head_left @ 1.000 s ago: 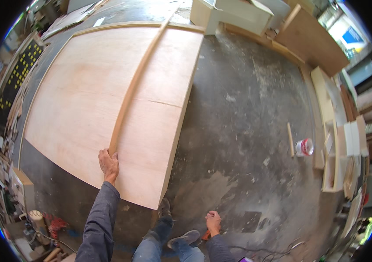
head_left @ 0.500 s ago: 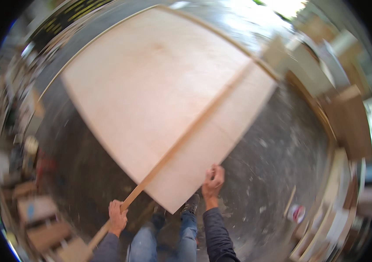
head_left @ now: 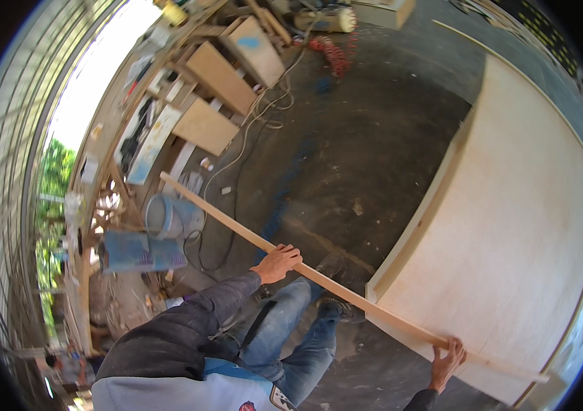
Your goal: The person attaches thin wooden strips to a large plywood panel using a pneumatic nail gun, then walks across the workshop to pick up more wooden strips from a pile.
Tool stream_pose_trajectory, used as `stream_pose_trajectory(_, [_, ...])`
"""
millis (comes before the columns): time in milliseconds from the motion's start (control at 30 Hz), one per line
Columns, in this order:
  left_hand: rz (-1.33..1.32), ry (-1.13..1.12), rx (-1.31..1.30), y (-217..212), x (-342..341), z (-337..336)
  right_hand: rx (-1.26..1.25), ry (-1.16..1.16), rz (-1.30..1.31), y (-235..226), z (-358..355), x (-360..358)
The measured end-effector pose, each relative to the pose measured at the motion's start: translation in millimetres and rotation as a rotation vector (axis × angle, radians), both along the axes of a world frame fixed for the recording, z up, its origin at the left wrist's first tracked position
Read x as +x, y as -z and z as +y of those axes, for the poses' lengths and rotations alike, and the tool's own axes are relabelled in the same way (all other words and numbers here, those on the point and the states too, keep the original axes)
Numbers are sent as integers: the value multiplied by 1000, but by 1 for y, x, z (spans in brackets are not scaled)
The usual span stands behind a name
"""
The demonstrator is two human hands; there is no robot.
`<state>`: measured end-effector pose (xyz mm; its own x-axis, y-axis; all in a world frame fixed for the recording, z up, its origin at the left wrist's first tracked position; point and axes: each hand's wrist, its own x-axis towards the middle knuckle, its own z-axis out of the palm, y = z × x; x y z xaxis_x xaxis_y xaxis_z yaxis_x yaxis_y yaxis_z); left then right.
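A long, narrow wooden strip [head_left: 346, 294] runs slantwise in front of my body, from the bench side at left to the large pale wooden panel [head_left: 504, 226] at right. My left hand [head_left: 280, 264] is wrapped over the strip around its middle. Farther toward the right end, my right hand [head_left: 448, 362] grips it from the near side, with the fingers partly hidden. The right part of the strip passes over the panel's near corner; I cannot tell whether it touches there. A raised wooden edge lines the panel's left side.
At left stand a blue-white bucket [head_left: 163, 216], a blue container [head_left: 142, 251] and several wooden boxes [head_left: 221, 77]. Hoses and cords [head_left: 242, 145] trail over the dark floor [head_left: 346, 151]. A red coiled hose [head_left: 332, 56] lies at the far side.
The view has turned left, so the panel now sits at right. My right hand, off the strip before, now holds it. My left hand's grip is now around the strip's middle.
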<state>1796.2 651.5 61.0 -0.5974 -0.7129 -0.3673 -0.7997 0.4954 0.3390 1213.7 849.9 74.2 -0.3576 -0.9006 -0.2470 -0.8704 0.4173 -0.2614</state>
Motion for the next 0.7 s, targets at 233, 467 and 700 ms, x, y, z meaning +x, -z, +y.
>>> stream_pose_trajectory(233, [73,-184,-146,15,52,25,-144,-61,46,16,35,65])
stream_pose_trajectory(467, [157,-145,-284,12,92,-68,-444,48,91,38,-5,132])
stream_pose_trajectory(700, [-15,86,-403,49,263,-98,-516,62,-127,45,-63,203])
